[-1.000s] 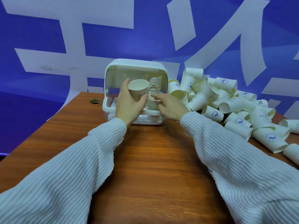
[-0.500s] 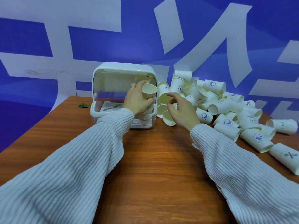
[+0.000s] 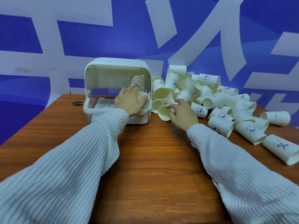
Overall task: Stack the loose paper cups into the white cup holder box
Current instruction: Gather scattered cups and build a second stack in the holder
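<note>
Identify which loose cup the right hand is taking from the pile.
The cup lying on its side at the pile's near-left edge, mouth toward the camera. The right hand pinches its rim; the other pile cups lie untouched.

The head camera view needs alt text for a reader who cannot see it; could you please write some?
A person in white ribbed sleeves seats a paper cup with the left hand onto a stack inside the open white cup holder box. The right hand grips a cup lying on its side at the edge of a large pile of loose cups on the wooden table.
</note>
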Motion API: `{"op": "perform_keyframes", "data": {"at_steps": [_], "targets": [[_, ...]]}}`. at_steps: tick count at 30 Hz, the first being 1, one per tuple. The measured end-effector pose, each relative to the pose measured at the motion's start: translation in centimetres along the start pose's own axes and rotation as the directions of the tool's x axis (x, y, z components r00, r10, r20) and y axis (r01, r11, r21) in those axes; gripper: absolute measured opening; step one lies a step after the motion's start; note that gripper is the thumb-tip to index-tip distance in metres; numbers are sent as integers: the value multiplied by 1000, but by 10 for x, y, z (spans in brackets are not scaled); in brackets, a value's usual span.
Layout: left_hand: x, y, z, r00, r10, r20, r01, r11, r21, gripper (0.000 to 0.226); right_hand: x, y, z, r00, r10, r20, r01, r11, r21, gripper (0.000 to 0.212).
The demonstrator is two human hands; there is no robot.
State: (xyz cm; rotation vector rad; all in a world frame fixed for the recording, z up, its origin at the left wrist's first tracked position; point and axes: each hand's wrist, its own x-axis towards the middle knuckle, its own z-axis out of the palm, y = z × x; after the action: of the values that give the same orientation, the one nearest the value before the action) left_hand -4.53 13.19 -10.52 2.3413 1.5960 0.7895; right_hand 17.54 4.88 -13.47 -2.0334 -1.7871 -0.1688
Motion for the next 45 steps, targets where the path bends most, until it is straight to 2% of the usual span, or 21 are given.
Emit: {"op": "perform_keyframes", "data": {"at_steps": [2, 4, 5, 7, 9, 11, 13, 15, 16, 18, 19, 21, 22, 23, 25, 27, 30, 32, 38, 42, 45], "targets": [[-12, 0, 5, 973, 77, -215, -94, 993, -70, 60, -1, 5, 3, 996, 7, 92, 1, 996, -93, 36], [-28, 4, 10, 908, 170, -384, -221, 971, -94, 51, -4, 6, 5, 990, 13, 143, 15, 980, -197, 36], [-34, 7, 14, 871, 229, -435, -287, 955, -71, 48, -5, 7, 5, 992, 14, 122, 15, 973, -232, 36], [-42, 12, 22, 795, 373, -478, -431, 902, -14, 47, -8, 5, -2, 999, 37, -14, -40, 968, -248, 37], [-48, 19, 33, 737, 529, -421, -588, 809, -13, 55, -15, 4, -14, 983, 72, -168, -96, 985, -141, 36], [-59, 30, 44, 746, 619, -245, -651, 756, -71, 79, -27, 3, -27, 970, 113, -215, -90, 990, 113, 33], [-68, 45, 52, 808, 586, -67, -589, 796, -137, 109, -42, 3, -38, 981, 156, -114, -88, 887, 454, 25], [-74, 60, 60, 876, 483, 5, -468, 852, -235, 118, -55, 8, -44, 991, 136, -19, -93, 768, 634, 20], [-76, 66, 64, 898, 440, 4, -421, 862, -282, 115, -60, 14, -47, 989, 146, -13, -103, 754, 648, 18], [-80, 74, 72, 919, 394, 1, -370, 863, -343, 107, -67, 30, -53, 961, 254, -112, -138, 788, 601, 11], [-82, 77, 73, 923, 385, 14, -355, 864, -357, 105, -70, 41, -57, 911, 358, -206, -190, 805, 562, 11], [-86, 82, 77, 917, 397, 48, -354, 862, -363, 107, -78, 67, -67, 745, 583, -323, -353, 757, 550, 21], [-87, 85, 78, 910, 410, 60, -363, 859, -362, 108, -81, 80, -70, 675, 667, -315, -436, 705, 560, 28], [-90, 88, 78, 903, 425, 66, -375, 854, -361, 109, -84, 91, -71, 635, 725, -267, -516, 656, 551, 35], [-94, 94, 76, 894, 443, 58, -397, 846, -355, 108, -90, 104, -70, 627, 764, -150, -611, 602, 514, 43], [-98, 97, 73, 898, 439, 27, -403, 845, -352, 101, -93, 110, -64, 645, 759, -88, -623, 589, 516, 41], [-102, 93, 68, 906, 423, -3, -396, 847, -354, 90, -96, 107, -62, 641, 757, -129, -598, 597, 535, 36], [-103, 87, 65, 911, 412, -18, -390, 848, -360, 82, -97, 98, -63, 649, 738, -185, -530, 613, 585, 36], [-96, 74, 48, 943, 310, -121, -332, 850, -409, 76, -95, 52, -68, 748, 595, -293, -264, 673, 691, 34], [-88, 55, 26, 947, 165, -274, -277, 854, -441, 73, -81, 9, -70, 843, 436, -315, -58, 656, 753, 35], [-77, 30, 7, 923, 24, -385, -190, 897, -400, 75, -60, -23, -69, 867, 296, -401, 95, 693, 715, 23]]}}
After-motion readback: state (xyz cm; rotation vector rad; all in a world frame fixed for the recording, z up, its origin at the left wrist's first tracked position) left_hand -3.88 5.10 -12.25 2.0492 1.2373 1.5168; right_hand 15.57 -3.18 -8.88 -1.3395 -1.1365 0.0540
